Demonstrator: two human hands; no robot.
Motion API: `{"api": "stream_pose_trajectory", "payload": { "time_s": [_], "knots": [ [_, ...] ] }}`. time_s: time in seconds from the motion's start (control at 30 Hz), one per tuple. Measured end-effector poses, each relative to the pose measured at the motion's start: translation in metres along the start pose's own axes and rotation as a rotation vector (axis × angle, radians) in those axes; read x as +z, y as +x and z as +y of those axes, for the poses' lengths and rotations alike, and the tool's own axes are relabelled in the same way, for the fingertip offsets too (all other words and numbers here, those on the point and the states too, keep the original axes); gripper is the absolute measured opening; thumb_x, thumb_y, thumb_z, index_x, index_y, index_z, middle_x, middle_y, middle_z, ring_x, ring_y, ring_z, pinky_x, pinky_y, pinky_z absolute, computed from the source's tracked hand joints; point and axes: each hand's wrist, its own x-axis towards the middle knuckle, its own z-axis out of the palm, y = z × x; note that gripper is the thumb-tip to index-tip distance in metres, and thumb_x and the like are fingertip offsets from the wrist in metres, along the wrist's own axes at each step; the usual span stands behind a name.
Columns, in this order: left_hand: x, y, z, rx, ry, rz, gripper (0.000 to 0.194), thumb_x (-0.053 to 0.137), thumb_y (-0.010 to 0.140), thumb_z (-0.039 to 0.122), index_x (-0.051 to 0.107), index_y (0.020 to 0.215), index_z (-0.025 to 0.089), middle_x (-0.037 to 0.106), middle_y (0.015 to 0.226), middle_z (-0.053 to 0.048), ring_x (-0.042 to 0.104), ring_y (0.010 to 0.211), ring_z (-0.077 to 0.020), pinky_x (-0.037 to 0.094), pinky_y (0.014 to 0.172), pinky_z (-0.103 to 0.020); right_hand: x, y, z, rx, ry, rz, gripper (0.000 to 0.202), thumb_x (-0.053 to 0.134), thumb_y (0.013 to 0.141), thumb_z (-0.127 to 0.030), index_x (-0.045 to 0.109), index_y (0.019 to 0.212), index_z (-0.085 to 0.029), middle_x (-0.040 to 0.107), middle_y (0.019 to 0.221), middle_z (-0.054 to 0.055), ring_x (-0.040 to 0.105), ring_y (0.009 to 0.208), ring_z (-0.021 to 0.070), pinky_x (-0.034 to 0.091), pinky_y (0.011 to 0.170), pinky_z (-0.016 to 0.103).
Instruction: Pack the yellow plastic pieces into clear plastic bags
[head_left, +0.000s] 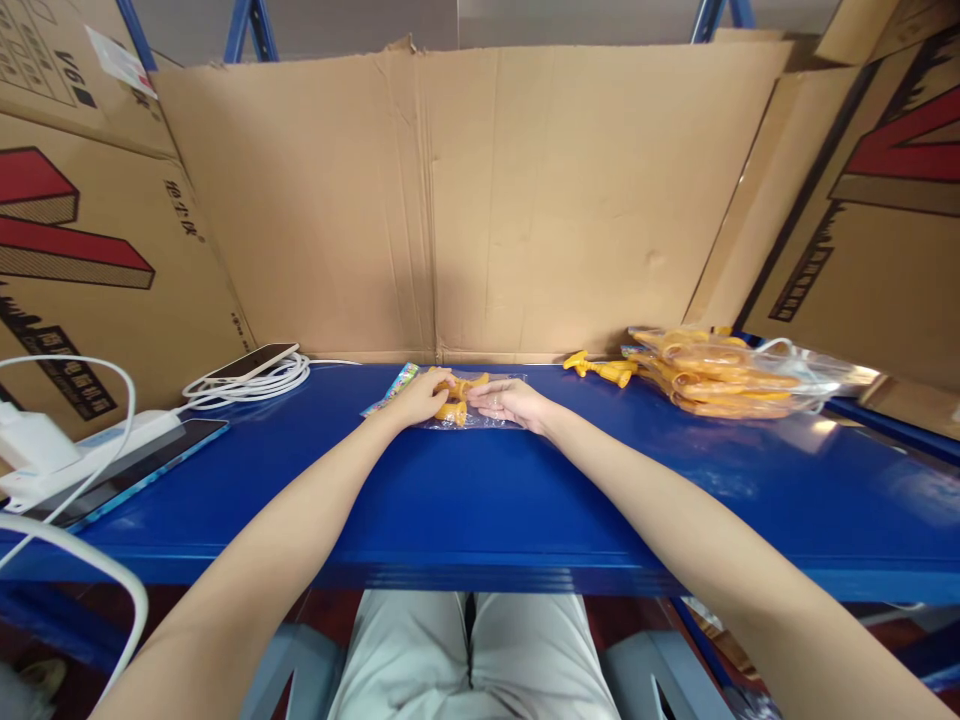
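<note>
A clear plastic bag (484,422) with a colourful printed header (401,380) lies flat on the blue shelf top in front of me. Yellow-orange plastic pieces (453,412) show in it between my hands; their exact kind is not clear. My left hand (420,398) is closed on the bag's left part, fingers curled by the yellow pieces. From the other side, my right hand (516,402) reaches in with its fingers pressed together at the bag's right part. Some of its fingertips are hard to make out against the film.
Several bagged yellow pieces (720,375) are piled at the right, with loose yellow pieces (600,369) beside them. At left lie a coiled white cable (289,378), a phone (253,362), a power strip (139,432) and a dark tablet-like device (161,465). Cardboard (570,200) walls the back.
</note>
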Motion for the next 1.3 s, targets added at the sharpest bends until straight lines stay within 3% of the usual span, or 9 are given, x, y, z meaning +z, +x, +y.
{"api": "stream_pose_trajectory", "payload": {
  "time_s": [0.2,0.43,0.67,0.87,1.07,1.23,1.3],
  "knots": [
    [0.0,0.002,0.0,0.014,0.067,-0.073,0.02,0.043,0.076,0.013,0.056,0.089,0.021,0.057,0.127,-0.007,0.042,0.128,-0.02,0.031,0.106,-0.036,-0.004,0.002,0.001,-0.006,-0.018,-0.117,0.026,0.053,0.074,0.002,0.071,0.083,-0.014,0.07,0.103,0.008,0.068,0.089,0.0115,0.046,0.097,0.029],
    [0.002,0.002,-0.003,-0.016,0.073,-0.1,0.017,0.042,0.078,0.016,0.055,0.089,0.022,0.053,0.132,-0.007,0.035,0.133,-0.0227,0.023,0.11,-0.045,-0.008,0.007,0.004,-0.001,-0.067,-0.205,0.028,0.053,0.073,0.001,0.072,0.087,-0.015,0.073,0.091,0.007,0.067,0.09,0.0114,0.044,0.099,0.029],
    [-0.001,0.0,0.007,0.011,0.209,-0.111,0.02,0.031,0.087,0.02,0.051,0.089,0.02,0.046,0.139,-0.009,0.031,0.136,-0.0205,0.019,0.111,-0.048,-0.01,0.007,0.002,0.037,-0.076,-0.278,0.027,0.057,0.073,-0.001,0.072,0.091,-0.014,0.07,0.104,0.009,0.063,0.104,0.0139,0.04,0.105,0.029],
    [0.001,-0.001,0.008,-0.016,0.17,-0.116,0.014,0.037,0.084,0.023,0.05,0.089,0.021,0.048,0.136,-0.009,0.041,0.129,-0.0201,0.031,0.107,-0.039,-0.009,0.009,0.003,0.004,-0.054,-0.263,0.024,0.056,0.077,-0.005,0.07,0.093,-0.015,0.065,0.117,0.008,0.063,0.102,0.0141,0.041,0.103,0.029],
    [0.003,0.001,0.002,-0.05,0.115,-0.124,0.013,0.038,0.084,0.024,0.05,0.087,0.021,0.049,0.133,-0.007,0.038,0.13,-0.0194,0.03,0.107,-0.036,-0.011,0.01,0.005,-0.02,-0.048,-0.234,0.023,0.058,0.077,-0.004,0.069,0.094,-0.015,0.065,0.115,0.009,0.066,0.096,0.0136,0.046,0.099,0.029],
    [0.002,0.003,-0.001,-0.085,0.109,-0.117,0.009,0.039,0.082,0.025,0.047,0.08,0.021,0.056,0.121,-0.006,0.044,0.124,-0.0211,0.034,0.102,-0.036,-0.022,0.007,-0.01,-0.039,-0.1,-0.119,0.018,0.055,0.077,-0.002,0.066,0.088,-0.012,0.069,0.1,0.011,0.068,0.08,0.0141,0.051,0.09,0.031],
    [-0.001,0.003,-0.004,-0.101,0.108,-0.116,0.008,0.04,0.081,0.025,0.046,0.079,0.022,0.058,0.114,-0.005,0.049,0.117,-0.0212,0.037,0.097,-0.034,-0.037,0.009,-0.019,-0.089,-0.128,0.024,0.017,0.051,0.08,-0.005,0.064,0.089,-0.012,0.069,0.1,0.012,0.068,0.079,0.0138,0.052,0.086,0.031]
  ]
}}
